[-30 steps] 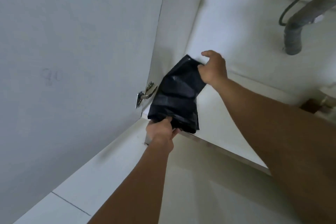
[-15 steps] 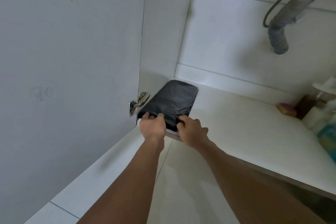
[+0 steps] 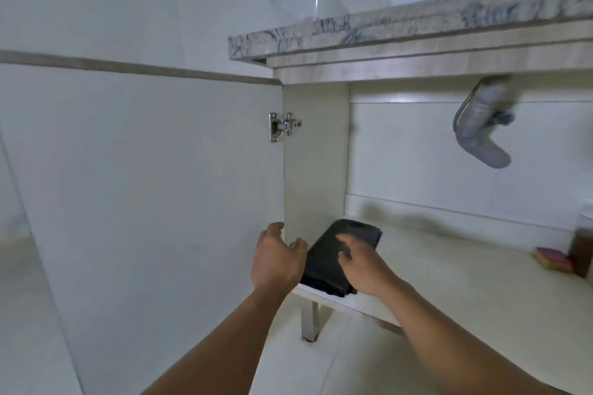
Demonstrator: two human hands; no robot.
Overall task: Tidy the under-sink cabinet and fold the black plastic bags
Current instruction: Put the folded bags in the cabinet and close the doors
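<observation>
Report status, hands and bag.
Left hand open beside folded black plastic bag. Right hand open over it. Bag flat on cabinet floor, left front corner. Sponge far right, well clear.

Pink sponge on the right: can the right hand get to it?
Probably yes. The right hand is open at the black bags, and nothing on the cabinet floor stands between it and the pink sponge.

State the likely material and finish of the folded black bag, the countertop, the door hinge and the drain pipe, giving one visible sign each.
The folded black bag: thin plastic film, slightly glossy, creased. The countertop: stone, perhaps marble or granite, by its grey veining; sheen unclear. The door hinge: shiny bare metal, likely steel. The drain pipe: probably grey plastic, matte and ribbed, though blurred.
</observation>
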